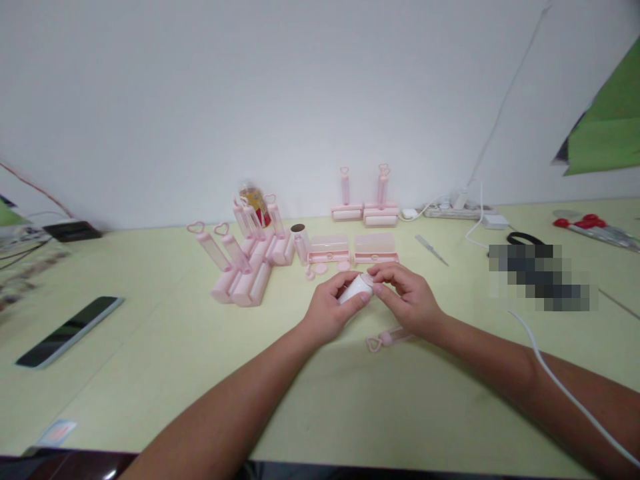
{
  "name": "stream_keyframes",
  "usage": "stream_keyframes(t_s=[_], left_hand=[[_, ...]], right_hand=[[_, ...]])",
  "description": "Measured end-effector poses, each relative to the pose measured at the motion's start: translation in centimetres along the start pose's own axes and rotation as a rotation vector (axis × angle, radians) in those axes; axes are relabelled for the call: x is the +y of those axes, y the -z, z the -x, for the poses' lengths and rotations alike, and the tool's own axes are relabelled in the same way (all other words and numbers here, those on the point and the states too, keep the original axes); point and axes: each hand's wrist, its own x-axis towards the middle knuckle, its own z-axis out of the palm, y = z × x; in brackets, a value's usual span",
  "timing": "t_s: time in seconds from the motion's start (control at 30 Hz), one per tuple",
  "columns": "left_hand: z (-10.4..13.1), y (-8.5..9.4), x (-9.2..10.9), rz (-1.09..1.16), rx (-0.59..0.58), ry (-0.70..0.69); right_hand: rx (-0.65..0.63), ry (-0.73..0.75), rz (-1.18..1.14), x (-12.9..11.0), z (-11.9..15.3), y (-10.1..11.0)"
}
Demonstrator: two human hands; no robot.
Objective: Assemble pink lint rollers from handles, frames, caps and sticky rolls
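Observation:
My left hand [325,308] is wrapped round a white lint roller refill [357,289], tilted just above the table. With the fingertips of my right hand [409,297] I pinch a pale pink end cap [367,279] against the roll's upper end; whether it sits fully in is hidden by my fingers. A pink handle with a heart-shaped loop [374,343] lies below my right wrist, partly covered by it. Beyond my hands are two opened pink roller cases [327,257] with clear covers, and small pink discs [321,269] lie in front of them.
Several assembled pink lint rollers [253,283] stand at left, others [381,215] by the wall. Another white roll [299,233] stands upright near the cases. A phone [70,332] lies far left. At right are a screwdriver-like tool [431,249], power strip [457,211], red-handled scissors [583,221] and white cable [555,383].

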Motion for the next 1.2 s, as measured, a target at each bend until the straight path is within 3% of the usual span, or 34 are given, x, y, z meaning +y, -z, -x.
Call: stream_keyframes(t_s=[0.43, 0.7, 0.87, 1.2], left_hand=[[0.06, 0.07, 0.25, 0.020, 0.017, -0.015], [0.08, 0.03, 0.21, 0.033, 0.014, -0.034], [0.15, -0.06, 0.44, 0.056, 0.013, -0.021], [0.14, 0.01, 0.20, 0.031, 0.037, -0.023]], right_hand=[[-0.031, -0.146, -0.124, -0.13, 0.32, -0.23], [0.054, -0.195, -0.188, 0.12, 0.68, -0.75], [0.005, -0.225, -0.215, 0.05, 0.65, -0.69], [0.034, -0.152, -0.158, -0.12, 0.83, -0.69]])
